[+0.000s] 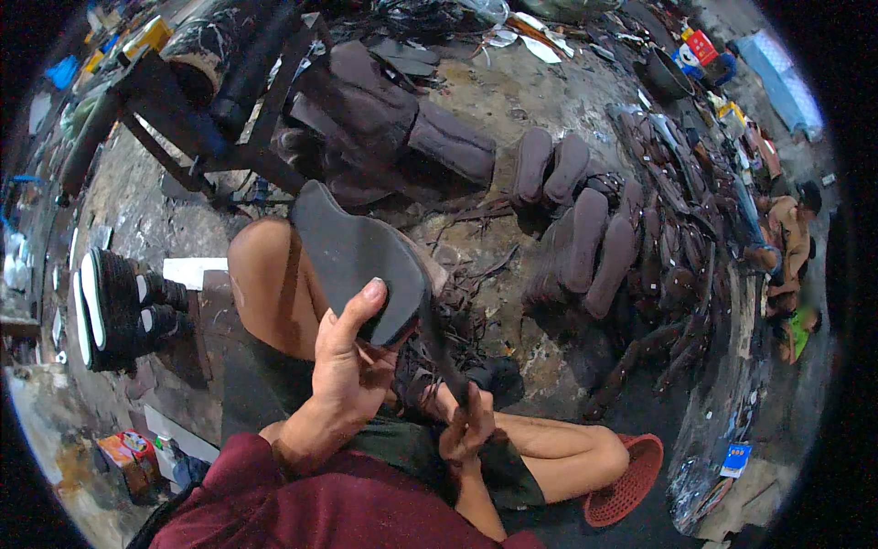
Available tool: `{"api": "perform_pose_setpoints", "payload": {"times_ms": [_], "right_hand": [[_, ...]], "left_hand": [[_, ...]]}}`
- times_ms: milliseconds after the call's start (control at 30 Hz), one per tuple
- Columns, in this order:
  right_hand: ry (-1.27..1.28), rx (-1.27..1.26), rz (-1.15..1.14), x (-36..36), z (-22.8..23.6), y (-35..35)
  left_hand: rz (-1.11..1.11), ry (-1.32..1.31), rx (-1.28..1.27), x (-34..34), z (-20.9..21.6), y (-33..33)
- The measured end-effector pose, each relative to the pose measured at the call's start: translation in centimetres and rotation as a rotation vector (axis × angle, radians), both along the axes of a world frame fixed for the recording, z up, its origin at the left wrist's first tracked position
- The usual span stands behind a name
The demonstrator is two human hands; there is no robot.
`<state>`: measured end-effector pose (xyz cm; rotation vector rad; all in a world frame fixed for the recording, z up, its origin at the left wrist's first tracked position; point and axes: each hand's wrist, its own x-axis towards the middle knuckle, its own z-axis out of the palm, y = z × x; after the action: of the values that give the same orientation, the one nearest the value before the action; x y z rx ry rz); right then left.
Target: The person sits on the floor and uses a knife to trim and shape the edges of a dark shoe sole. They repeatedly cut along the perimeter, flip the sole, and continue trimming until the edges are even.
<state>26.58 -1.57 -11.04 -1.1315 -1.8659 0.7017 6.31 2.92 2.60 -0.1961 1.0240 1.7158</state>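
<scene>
My left hand (346,364) is closed round the wide end of a dark grey shoe sole (352,242), with the thumb pressed flat on its upper face. The sole is tilted up over my bent knee. Low and to the right, my right hand (465,423) has its fingers closed on a narrow dark strip (443,352). This strip runs from the sole's edge down to my fingers; whether it is joined to the sole, I cannot tell. A tangle of thin dark trimmings (468,297) lies on the floor beyond my hands.
Stacked brown soles (585,240) stand to the right, beside a heap of dark strips (672,220). Brown moulded sheets (412,137) lie ahead. A black metal frame (174,137) rises far left, above stacked black-and-white soles (108,306). Near my knee is a red perforated basket (631,482).
</scene>
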Motion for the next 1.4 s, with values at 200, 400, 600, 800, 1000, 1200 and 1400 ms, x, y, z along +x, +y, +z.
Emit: {"api": "perform_pose_setpoints", "payload": {"times_ms": [200, 400, 600, 800, 1000, 1200, 1400], "right_hand": [[-0.149, 0.011, 0.143, 2.0, 3.6, 0.6], [-0.234, -0.246, 0.259, 0.1, 9.7, 4.5], [-0.182, -0.203, 0.351, -4.9, 8.5, 8.3], [-0.034, -0.224, 0.405, -9.1, 7.4, 11.4], [0.567, -0.883, -0.006, -4.3, 5.5, 10.0], [0.574, -1.119, 0.026, 1.6, 8.7, 6.2], [0.760, -0.992, -0.018, 0.1, 8.1, 6.7]], "left_hand": [[-0.031, 0.004, -0.131, -0.2, -2.0, -2.1], [-0.011, 0.129, -0.137, 0.5, -4.8, -3.7], [0.008, 0.253, -0.074, 0.3, -4.8, -3.8], [-0.013, 0.224, -0.029, 0.7, -6.5, -4.0], [-0.097, 1.192, 0.271, -5.9, -10.2, -0.8], [0.152, 1.986, 0.290, -4.2, -9.1, 1.1], [-0.080, 0.092, 0.263, -3.8, -8.8, 2.4]]}}
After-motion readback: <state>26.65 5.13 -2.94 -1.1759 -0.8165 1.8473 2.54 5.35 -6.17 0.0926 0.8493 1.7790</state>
